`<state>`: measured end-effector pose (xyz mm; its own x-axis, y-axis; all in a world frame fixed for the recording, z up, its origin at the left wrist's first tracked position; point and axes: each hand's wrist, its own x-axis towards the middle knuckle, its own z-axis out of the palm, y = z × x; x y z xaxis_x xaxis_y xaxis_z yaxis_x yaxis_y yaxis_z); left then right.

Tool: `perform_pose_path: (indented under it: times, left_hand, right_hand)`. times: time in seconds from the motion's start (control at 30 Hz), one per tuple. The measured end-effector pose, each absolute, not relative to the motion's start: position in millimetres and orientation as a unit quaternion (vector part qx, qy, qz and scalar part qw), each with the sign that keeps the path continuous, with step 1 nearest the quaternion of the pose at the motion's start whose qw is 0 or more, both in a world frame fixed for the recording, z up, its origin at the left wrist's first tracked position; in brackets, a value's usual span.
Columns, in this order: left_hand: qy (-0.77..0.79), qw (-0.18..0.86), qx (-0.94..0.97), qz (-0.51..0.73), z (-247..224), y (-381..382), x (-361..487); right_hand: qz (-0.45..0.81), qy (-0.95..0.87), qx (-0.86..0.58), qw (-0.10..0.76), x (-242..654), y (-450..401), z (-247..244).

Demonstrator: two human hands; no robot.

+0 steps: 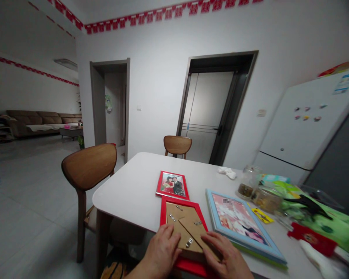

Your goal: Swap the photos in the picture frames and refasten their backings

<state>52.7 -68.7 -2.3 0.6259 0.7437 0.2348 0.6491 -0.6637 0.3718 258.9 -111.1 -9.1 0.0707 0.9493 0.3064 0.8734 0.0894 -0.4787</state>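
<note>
Face down at the near edge of the table lies a red picture frame point(197, 208). Its brown backing board point(189, 226) shows small metal clips and a diagonal stand piece; the near end of the board looks raised above the frame. My left hand point(162, 248) grips the board's left side, fingers bent. My right hand point(225, 254) holds its right near side with curled fingers. Just beyond is a smaller red frame point(172, 184) with a photo of two people, face up. To the right, a light-blue picture frame point(241, 223) rests on something green-edged.
On the table's right are glass jars point(246, 188), crumpled white tissue point(227, 172), a yellow card point(261, 215), a red packet point(312, 237) and green plastic bags point(331, 221). Wooden chairs point(90, 166) stand at the table point(130, 182). A white fridge point(302, 128) is at right.
</note>
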Motion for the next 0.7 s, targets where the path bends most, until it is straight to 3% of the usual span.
perform_pose_path:
  times: [0.43,0.7]
  left_hand:
    - [0.366,0.185,0.900,0.149,-10.3,-69.7,27.1]
    - [0.350,0.187,0.905,0.150,-12.0,-68.8,31.0]
  right_hand:
    - [-0.020,-0.705,-0.648,0.288,240.0,-110.3,-36.4]
    - [0.007,-0.783,-0.587,0.206,218.5,-117.4,-18.3]
